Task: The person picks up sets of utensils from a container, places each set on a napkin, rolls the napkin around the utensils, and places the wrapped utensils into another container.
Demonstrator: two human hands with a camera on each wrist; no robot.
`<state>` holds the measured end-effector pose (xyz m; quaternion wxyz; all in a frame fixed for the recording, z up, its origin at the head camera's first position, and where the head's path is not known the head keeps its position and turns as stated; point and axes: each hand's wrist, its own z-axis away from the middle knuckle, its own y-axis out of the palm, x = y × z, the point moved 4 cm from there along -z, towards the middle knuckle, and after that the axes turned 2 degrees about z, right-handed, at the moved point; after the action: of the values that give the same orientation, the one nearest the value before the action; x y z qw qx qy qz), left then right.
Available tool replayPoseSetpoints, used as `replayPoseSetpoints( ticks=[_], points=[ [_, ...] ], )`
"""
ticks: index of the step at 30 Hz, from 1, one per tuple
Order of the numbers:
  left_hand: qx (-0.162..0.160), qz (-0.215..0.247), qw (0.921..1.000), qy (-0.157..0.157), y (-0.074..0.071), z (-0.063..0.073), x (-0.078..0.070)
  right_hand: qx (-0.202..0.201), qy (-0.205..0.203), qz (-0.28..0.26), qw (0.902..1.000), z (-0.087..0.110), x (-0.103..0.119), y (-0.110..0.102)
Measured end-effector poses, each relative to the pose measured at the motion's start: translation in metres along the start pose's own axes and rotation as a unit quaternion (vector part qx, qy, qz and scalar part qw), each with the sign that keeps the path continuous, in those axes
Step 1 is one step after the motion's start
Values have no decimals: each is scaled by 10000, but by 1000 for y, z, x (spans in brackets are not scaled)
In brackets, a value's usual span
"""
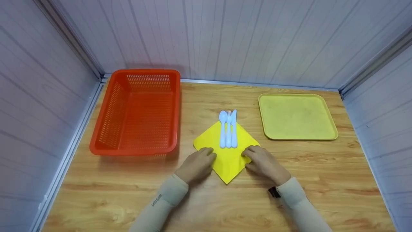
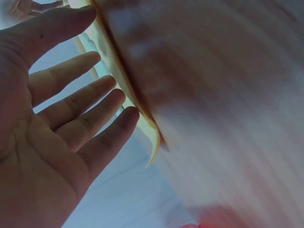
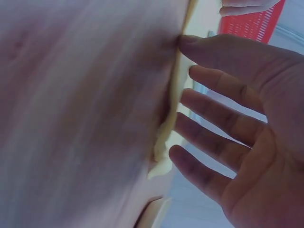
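Observation:
A yellow napkin (image 1: 227, 161) lies as a diamond on the wooden table, one corner pointing toward the person. On its upper half, side by side, are a light blue spoon (image 1: 222, 129), fork (image 1: 229, 129) and knife (image 1: 234, 129), their heads reaching past the far corner. At the napkin's lower left edge, my left hand (image 1: 197, 163) rests its fingertips, the fingers spread and fairly straight in the left wrist view. My right hand (image 1: 265, 163) touches the lower right edge likewise, its fingers (image 3: 221, 111) apart and only slightly bent.
To the left stands a red-orange perforated basket (image 1: 176, 129). A yellow-green tray (image 1: 297, 117) lies at the right. Pale panel walls (image 1: 219, 42) enclose the wooden table (image 1: 225, 212) at the back and both sides.

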<state>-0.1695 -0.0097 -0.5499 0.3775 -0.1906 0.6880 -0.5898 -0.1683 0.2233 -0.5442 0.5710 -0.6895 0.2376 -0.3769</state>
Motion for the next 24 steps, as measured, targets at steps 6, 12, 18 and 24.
replayPoseSetpoints(
  ticks=[6,12,18,24],
  points=[
    [-8,207,9998,-16,2,0,3,-139,74,67,9999,-1,0,0],
    [-142,263,9995,71,0,-2,3,-309,150,194,9992,-2,-1,1],
    [-314,173,9994,33,-2,-5,4,-329,286,-36,9990,-3,-6,3],
    [-239,-76,9996,-151,-1,-11,7,-186,575,-417,9973,-7,-12,5]
  ],
)
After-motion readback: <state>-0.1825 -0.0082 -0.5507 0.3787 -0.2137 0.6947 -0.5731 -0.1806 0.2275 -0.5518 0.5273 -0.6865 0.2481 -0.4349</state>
